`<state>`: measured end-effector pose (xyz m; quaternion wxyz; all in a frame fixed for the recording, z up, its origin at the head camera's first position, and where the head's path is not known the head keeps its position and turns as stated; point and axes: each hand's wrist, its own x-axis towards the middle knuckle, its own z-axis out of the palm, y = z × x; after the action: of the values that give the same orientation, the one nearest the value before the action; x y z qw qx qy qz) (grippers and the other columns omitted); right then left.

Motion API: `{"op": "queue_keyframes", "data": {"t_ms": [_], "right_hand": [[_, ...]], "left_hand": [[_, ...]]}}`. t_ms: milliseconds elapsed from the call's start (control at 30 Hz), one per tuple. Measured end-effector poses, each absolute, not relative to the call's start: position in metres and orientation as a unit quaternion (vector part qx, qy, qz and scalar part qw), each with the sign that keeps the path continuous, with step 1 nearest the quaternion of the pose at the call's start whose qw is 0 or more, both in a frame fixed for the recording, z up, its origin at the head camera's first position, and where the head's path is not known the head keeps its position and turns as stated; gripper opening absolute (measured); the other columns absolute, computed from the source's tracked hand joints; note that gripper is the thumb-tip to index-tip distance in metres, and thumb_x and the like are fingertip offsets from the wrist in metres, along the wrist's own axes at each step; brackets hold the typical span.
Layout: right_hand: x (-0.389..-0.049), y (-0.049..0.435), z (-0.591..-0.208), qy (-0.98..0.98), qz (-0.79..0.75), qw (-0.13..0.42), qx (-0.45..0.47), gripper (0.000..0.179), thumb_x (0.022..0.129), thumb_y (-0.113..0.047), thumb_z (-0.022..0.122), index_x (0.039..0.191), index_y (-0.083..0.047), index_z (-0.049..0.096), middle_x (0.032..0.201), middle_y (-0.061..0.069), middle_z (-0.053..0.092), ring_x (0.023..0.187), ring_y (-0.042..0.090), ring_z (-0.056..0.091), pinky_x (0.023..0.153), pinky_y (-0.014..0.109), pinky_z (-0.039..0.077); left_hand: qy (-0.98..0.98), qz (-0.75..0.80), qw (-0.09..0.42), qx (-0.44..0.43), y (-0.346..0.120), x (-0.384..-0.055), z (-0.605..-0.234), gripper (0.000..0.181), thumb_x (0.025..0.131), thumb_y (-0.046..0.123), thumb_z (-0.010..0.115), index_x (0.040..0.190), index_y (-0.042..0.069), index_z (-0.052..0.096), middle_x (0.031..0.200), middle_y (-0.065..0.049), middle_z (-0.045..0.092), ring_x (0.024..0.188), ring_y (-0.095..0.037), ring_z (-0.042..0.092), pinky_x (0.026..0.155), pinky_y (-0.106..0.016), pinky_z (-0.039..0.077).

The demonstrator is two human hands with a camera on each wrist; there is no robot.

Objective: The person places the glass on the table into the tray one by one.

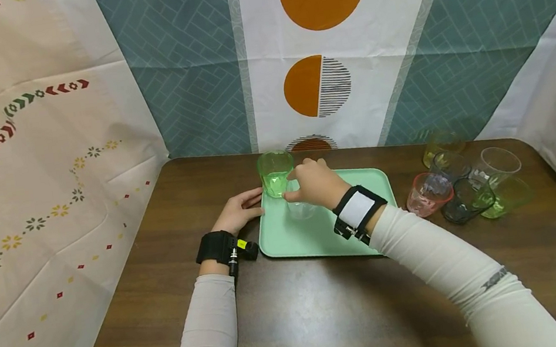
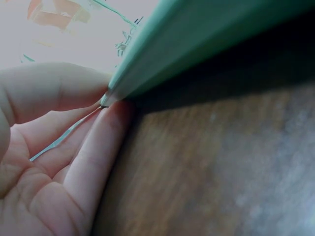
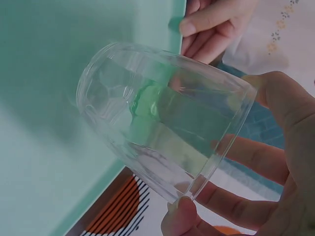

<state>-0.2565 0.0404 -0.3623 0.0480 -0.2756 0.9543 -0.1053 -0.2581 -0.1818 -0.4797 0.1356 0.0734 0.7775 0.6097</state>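
A light green tray lies on the wooden table. My left hand is at its left edge, and the left wrist view has the fingers pinching the tray's rim. Over the tray's left part, my right hand grips a clear drinking glass by its rim, fingertips spread around it. The right wrist view makes the glass's bottom look close to the tray, but I cannot tell whether it touches. A green glass stands at the tray's back left corner, just beyond the clear one.
Several more glasses stand close together right of the tray: a pink one, a dark grey one, a green one, a clear one and a yellowish one. Patterned cloth hangs behind the table.
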Motion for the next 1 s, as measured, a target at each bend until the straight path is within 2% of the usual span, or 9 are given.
{"op": "queue_keyframes", "data": {"t_ms": [200, 433, 567, 1000], "right_hand": [[-0.249, 0.031, -0.361, 0.951, -0.107, 0.054, -0.286, 0.048, 0.087, -0.043, 0.064, 0.120, -0.008, 0.068, 0.105, 0.012, 0.072, 0.111, 0.032, 0.053, 0.097, 0.056, 0.039], [-0.244, 0.021, -0.361, 0.944, -0.114, 0.041, -0.308, 0.048, 0.088, -0.043, 0.063, 0.120, -0.007, 0.068, 0.110, 0.011, 0.072, 0.111, 0.032, 0.055, 0.096, 0.056, 0.041], [-0.241, 0.017, -0.361, 0.943, -0.120, 0.041, -0.309, 0.048, 0.088, -0.043, 0.063, 0.122, -0.008, 0.067, 0.108, 0.011, 0.072, 0.113, 0.033, 0.054, 0.098, 0.056, 0.040], [-0.234, 0.005, -0.361, 0.939, -0.111, 0.017, -0.325, 0.046, 0.090, -0.044, 0.061, 0.122, -0.011, 0.066, 0.112, 0.011, 0.071, 0.103, 0.033, 0.056, 0.093, 0.056, 0.042]], "left_hand": [[0.782, 0.604, 0.135, 0.068, -0.183, -0.258, -0.479, 0.056, 0.090, 0.006, 0.064, 0.142, 0.009, 0.044, 0.144, -0.013, 0.048, 0.130, -0.023, 0.045, 0.104, -0.043, 0.044], [0.783, 0.603, 0.139, 0.065, -0.183, -0.256, -0.477, 0.056, 0.091, 0.007, 0.064, 0.143, 0.011, 0.043, 0.144, -0.011, 0.048, 0.130, -0.022, 0.045, 0.104, -0.042, 0.044], [0.779, 0.606, 0.142, 0.075, -0.182, -0.255, -0.477, 0.056, 0.092, 0.007, 0.062, 0.144, 0.010, 0.042, 0.144, -0.014, 0.047, 0.130, -0.025, 0.045, 0.105, -0.044, 0.044], [0.765, 0.621, 0.150, 0.076, -0.180, -0.246, -0.463, 0.055, 0.093, 0.011, 0.062, 0.143, 0.006, 0.042, 0.143, -0.017, 0.047, 0.129, -0.027, 0.046, 0.104, -0.045, 0.044]]}}
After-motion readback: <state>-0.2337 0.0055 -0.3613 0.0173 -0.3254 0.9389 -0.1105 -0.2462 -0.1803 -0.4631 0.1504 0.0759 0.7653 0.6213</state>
